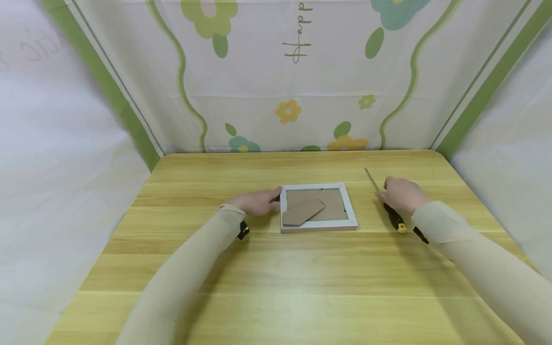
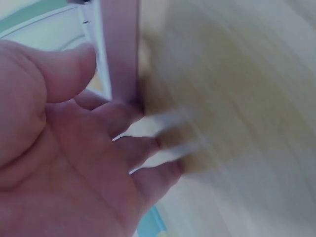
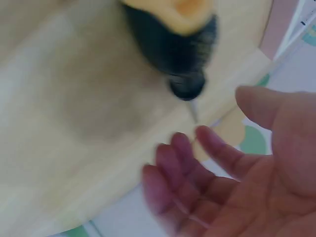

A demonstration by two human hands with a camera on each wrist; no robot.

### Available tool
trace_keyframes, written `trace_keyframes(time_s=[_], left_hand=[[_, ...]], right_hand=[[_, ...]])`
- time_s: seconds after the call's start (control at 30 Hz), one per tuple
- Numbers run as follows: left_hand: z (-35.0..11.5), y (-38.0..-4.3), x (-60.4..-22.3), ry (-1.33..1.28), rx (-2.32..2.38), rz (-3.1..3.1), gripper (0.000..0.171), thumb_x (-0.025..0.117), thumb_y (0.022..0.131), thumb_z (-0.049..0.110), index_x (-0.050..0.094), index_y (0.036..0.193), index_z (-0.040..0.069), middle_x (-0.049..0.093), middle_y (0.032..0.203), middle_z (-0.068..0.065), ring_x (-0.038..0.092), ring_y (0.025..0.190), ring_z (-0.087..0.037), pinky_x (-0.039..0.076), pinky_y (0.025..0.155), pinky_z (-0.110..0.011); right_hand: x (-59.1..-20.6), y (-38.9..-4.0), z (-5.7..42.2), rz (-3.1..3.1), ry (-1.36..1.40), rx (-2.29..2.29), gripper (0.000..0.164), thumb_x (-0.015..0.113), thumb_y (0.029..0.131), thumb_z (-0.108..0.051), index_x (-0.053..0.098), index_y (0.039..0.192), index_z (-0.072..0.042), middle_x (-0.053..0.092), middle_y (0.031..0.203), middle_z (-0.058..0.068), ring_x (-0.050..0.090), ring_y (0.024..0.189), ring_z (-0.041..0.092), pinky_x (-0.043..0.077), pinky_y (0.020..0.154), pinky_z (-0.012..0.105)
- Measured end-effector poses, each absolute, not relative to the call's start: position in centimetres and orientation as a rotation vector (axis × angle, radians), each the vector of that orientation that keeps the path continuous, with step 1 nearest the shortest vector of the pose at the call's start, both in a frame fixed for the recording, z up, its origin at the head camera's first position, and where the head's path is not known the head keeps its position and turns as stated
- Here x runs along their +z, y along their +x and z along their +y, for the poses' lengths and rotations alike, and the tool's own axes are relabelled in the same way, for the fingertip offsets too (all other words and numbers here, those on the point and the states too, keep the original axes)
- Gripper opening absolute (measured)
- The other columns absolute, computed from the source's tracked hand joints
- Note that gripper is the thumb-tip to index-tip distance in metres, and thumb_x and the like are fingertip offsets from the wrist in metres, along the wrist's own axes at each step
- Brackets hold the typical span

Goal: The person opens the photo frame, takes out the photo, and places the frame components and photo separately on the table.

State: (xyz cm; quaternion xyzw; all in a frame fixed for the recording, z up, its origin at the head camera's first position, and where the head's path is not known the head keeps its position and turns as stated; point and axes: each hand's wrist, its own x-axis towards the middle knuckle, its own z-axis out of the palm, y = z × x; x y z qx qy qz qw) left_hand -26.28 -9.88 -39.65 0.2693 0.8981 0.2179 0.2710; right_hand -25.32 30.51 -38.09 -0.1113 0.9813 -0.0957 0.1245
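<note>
A white picture frame [image 1: 319,226] lies back side up on the table, its brown backing board [image 1: 336,203] and cardboard stand [image 1: 300,213] showing. My left hand [image 1: 257,201] holds the frame at its left edge, thumb and index finger against the border. In the left wrist view the other fingers [image 2: 158,180] spread beside the frame's side wall [image 2: 122,49]. To the right lies a screwdriver [image 1: 393,218] with a black and yellow handle and a thin shaft. Over it is my right hand [image 1: 403,194], fingers loosely bent, not around the handle [image 3: 173,44].
The wooden table [image 1: 276,273] ends at a back wall of white cloth [image 1: 258,72] printed with flowers. White cloth sides [image 1: 64,191] stand to the left and right. Each wrist wears a dark strap, the left one [image 1: 243,230] partly covered by the sleeve.
</note>
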Motion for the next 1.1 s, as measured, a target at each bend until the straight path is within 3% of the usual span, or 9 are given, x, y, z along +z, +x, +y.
trace_keyframes(time_s=[0.13, 0.27, 0.4, 0.53, 0.63, 0.73, 0.87, 1.1], left_hand=[[-10.5, -25.3, -39.2, 0.779, 0.678, 2.383, 0.065, 0.034, 0.109, 0.038, 0.009, 0.158, 0.004, 0.015, 0.163, -0.012, 0.017, 0.148, -0.025, 0.019, 0.118, -0.039], [-10.5, -23.3, -39.2, 0.738, 0.658, 2.459, 0.093, 0.057, 0.096, 0.054, 0.009, 0.159, 0.005, 0.027, 0.160, -0.014, 0.029, 0.144, -0.027, 0.027, 0.115, -0.042], [-9.5, -21.5, -39.9, 0.668, 0.536, 2.607, 0.111, 0.075, 0.082, 0.056, 0.017, 0.157, -0.001, 0.040, 0.152, -0.022, 0.040, 0.137, -0.033, 0.034, 0.112, -0.045], [-8.3, -20.2, -40.7, 0.611, 0.548, 2.617, 0.113, 0.080, 0.079, 0.053, 0.018, 0.155, -0.004, 0.046, 0.146, -0.024, 0.047, 0.132, -0.034, 0.040, 0.108, -0.043], [-7.6, -19.9, -41.0, 0.596, 0.610, 2.616, 0.103, 0.080, 0.082, 0.046, 0.026, 0.153, -0.005, 0.053, 0.139, -0.023, 0.054, 0.125, -0.032, 0.044, 0.103, -0.042], [-7.2, -19.9, -41.3, 0.611, 0.623, 2.674, 0.082, 0.080, 0.084, 0.038, 0.041, 0.145, -0.001, 0.060, 0.132, -0.019, 0.059, 0.116, -0.029, 0.047, 0.099, -0.042], [-7.1, -20.4, -41.6, 0.620, 0.626, 2.737, 0.058, 0.080, 0.085, 0.031, 0.057, 0.132, 0.006, 0.066, 0.121, -0.011, 0.062, 0.103, -0.021, 0.050, 0.093, -0.039], [-7.6, -21.2, -41.5, 0.576, 0.632, 2.763, 0.041, 0.079, 0.086, 0.026, 0.067, 0.119, 0.006, 0.070, 0.110, -0.007, 0.062, 0.093, -0.017, 0.052, 0.086, -0.037]], right_hand=[[-37.4, -26.4, 28.4, 2.915, -0.454, -0.323, 0.043, 0.048, 0.104, -0.022, 0.052, 0.124, 0.016, 0.059, 0.118, 0.036, 0.059, 0.106, 0.051, 0.046, 0.091, 0.061], [-37.8, -27.7, 25.9, 2.915, -0.571, -0.377, 0.039, 0.047, 0.105, -0.016, 0.052, 0.129, 0.014, 0.053, 0.130, 0.036, 0.048, 0.122, 0.054, 0.031, 0.107, 0.063], [-38.5, -28.6, 24.0, 2.882, -0.576, -0.421, 0.041, 0.045, 0.105, -0.016, 0.048, 0.137, 0.011, 0.054, 0.132, 0.033, 0.044, 0.128, 0.051, 0.012, 0.113, 0.064], [-39.5, -29.4, 22.9, 2.847, -0.581, -0.428, 0.043, 0.045, 0.106, -0.019, 0.049, 0.138, 0.009, 0.053, 0.133, 0.033, 0.045, 0.128, 0.050, 0.022, 0.112, 0.063], [-39.9, -30.0, 22.5, 2.827, -0.602, -0.438, 0.039, 0.045, 0.106, -0.019, 0.055, 0.133, 0.008, 0.057, 0.130, 0.030, 0.050, 0.124, 0.046, 0.038, 0.104, 0.058], [-40.1, -30.4, 22.1, 2.835, -0.649, -0.437, 0.032, 0.048, 0.106, -0.017, 0.063, 0.123, 0.005, 0.064, 0.122, 0.024, 0.058, 0.115, 0.040, 0.044, 0.098, 0.054], [-40.2, -30.7, 22.0, 2.826, -0.680, -0.466, 0.026, 0.054, 0.104, -0.020, 0.067, 0.112, 0.000, 0.069, 0.108, 0.016, 0.063, 0.097, 0.030, 0.049, 0.086, 0.048], [-40.2, -30.7, 22.4, 2.797, -0.704, -0.498, 0.022, 0.061, 0.100, -0.022, 0.065, 0.098, -0.001, 0.066, 0.089, 0.007, 0.057, 0.079, 0.021, 0.048, 0.075, 0.040]])
